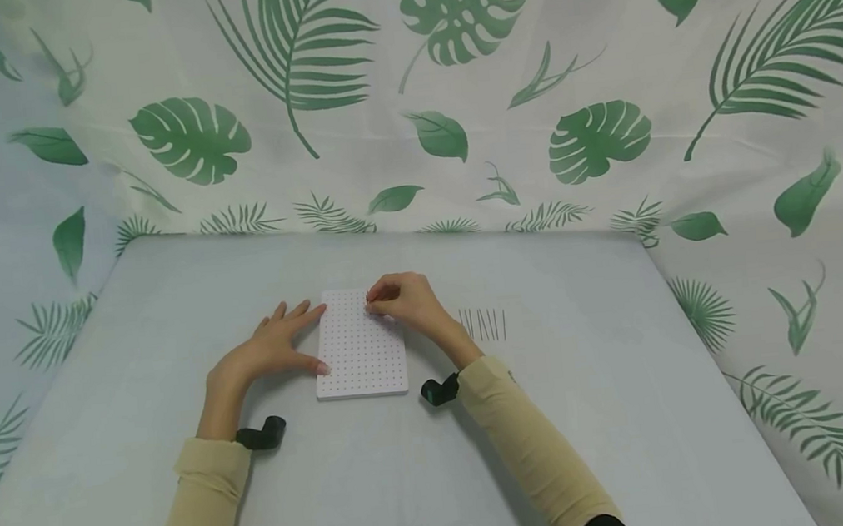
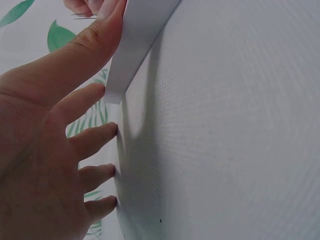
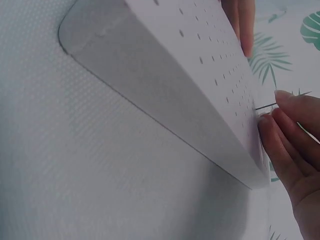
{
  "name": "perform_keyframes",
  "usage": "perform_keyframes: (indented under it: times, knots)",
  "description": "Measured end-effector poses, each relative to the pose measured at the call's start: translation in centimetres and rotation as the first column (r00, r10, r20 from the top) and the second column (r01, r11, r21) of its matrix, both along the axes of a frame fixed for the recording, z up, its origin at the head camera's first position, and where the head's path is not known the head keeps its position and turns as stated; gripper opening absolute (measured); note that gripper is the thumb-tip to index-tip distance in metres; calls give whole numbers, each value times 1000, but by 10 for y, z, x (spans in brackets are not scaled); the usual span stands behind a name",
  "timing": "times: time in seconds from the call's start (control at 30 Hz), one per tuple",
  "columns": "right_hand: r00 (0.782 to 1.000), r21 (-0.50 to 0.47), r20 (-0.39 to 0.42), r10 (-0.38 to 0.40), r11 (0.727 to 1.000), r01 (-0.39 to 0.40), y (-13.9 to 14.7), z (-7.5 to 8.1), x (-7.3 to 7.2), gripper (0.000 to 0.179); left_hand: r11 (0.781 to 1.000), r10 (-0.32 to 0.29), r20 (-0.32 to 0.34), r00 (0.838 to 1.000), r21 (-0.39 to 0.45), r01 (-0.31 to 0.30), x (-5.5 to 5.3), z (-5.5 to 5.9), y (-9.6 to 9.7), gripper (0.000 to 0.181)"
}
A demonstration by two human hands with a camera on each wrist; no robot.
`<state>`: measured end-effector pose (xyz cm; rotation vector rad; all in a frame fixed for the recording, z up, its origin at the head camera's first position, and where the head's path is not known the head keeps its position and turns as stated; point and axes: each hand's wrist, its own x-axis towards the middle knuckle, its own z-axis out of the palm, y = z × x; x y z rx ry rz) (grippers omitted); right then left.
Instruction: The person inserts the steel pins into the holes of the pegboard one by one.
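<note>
While the left hand (image 1: 269, 348), spread wide, touches a white perforated board (image 1: 359, 354), the right hand (image 1: 409, 302) pinches a thin pin (image 3: 266, 106)

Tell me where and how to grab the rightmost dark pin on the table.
Best, I'd judge, pinch the rightmost pin across its middle, coming from above and the right: it lies flat, thin and straight, with the other pins on its left.

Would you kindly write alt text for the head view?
A right hand pinches a thin pin over a white perforated board while the left hand touches its left edge; more pins lie in a row rightward.
</note>
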<state>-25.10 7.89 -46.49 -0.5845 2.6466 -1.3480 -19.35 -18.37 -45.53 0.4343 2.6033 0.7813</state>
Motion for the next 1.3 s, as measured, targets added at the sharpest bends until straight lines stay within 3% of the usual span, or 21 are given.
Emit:
perform_keyframes:
  times: [0.2, 0.4, 0.53, 0.97, 1.3]
  knots:
    - [999, 29, -33, 2, 1000, -1, 6, 0, 0, 14, 1000, 5, 3, 1000, -4, -5, 0, 1, 1, 105]
    - [997, 92, -62, -41, 995, 47, 13, 0, 0, 31, 1000, 6, 9, 1000, -1, -6, 0, 1, 2, 105]
    - [998, 115, -62, -29, 993, 36, 16, -2, -1, 38, 1000, 7, 14, 1000, 16, -7, 0, 0, 2, 105]
    - [997, 111, -50, -65, 991, 70, 24, -2, 2, 32, 1000, 3, 4, 1000, 21, -3, 1, 1, 2, 105]
    - [995, 131, -70, -76, 988, 85, 51, 5, 7, 26, 1000, 2, 5, 1000, 2, -2, 2, 2, 2, 106]
